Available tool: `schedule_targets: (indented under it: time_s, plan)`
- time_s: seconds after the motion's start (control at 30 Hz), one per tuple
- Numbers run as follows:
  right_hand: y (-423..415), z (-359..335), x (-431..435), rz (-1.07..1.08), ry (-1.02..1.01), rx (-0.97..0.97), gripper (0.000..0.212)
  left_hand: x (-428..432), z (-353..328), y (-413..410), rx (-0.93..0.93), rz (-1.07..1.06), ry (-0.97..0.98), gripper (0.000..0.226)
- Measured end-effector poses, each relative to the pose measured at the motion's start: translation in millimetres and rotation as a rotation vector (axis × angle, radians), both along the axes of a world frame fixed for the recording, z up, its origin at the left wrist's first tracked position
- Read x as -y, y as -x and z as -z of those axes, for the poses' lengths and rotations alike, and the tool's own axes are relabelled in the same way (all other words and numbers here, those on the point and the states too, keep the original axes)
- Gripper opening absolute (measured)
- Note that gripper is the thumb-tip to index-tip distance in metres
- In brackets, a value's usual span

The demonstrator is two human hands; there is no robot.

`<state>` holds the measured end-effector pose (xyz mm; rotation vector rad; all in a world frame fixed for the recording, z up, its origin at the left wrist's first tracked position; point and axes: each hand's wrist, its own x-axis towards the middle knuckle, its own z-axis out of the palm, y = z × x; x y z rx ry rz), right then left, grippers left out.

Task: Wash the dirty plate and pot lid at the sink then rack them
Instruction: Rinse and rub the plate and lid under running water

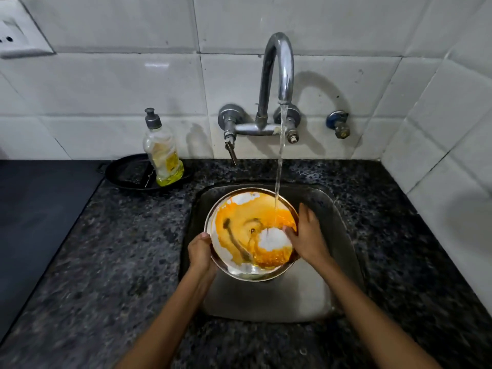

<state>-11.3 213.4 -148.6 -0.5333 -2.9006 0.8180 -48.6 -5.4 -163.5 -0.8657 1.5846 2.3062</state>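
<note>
A round steel plate (241, 270) smeared with orange-yellow sauce is held tilted over the steel sink (327, 209). My left hand (199, 253) grips its left rim. On the plate's right side, my right hand (306, 235) rests with its fingers on the dirty face and thumb raised. Water runs from the tap (278, 75) onto the plate's upper right, and a rinsed white patch shows by my right fingers. No pot lid can be picked out for sure.
A dish soap bottle (162, 153) with yellow liquid stands left of the tap, in front of a black round pan (125, 173). Dark speckled granite counter (119, 249) surrounds the sink. White tiled walls rise behind and at right. A small valve (339, 125) sits right of the tap.
</note>
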Motion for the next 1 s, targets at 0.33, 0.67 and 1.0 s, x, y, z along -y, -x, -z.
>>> schedule_targets:
  time_s: [0.33, 0.67, 1.0]
  plan:
    - [46.7, -57.9, -29.5, 0.052, 0.357, -0.078, 0.016, -14.8, -61.2, 8.5, -0.446, 0.773, 0.657, 0.03]
    - [49.5, -84.9, -16.4, -0.217, 0.274, -0.089, 0.046, -25.9, -90.7, 32.7, -0.645, 0.455, 0.813, 0.025]
    - [57.4, -106.9, 13.1, -0.379, 0.212, -0.068, 0.044, -34.3, -107.4, 31.6, -0.718, 0.695, 1.068, 0.019]
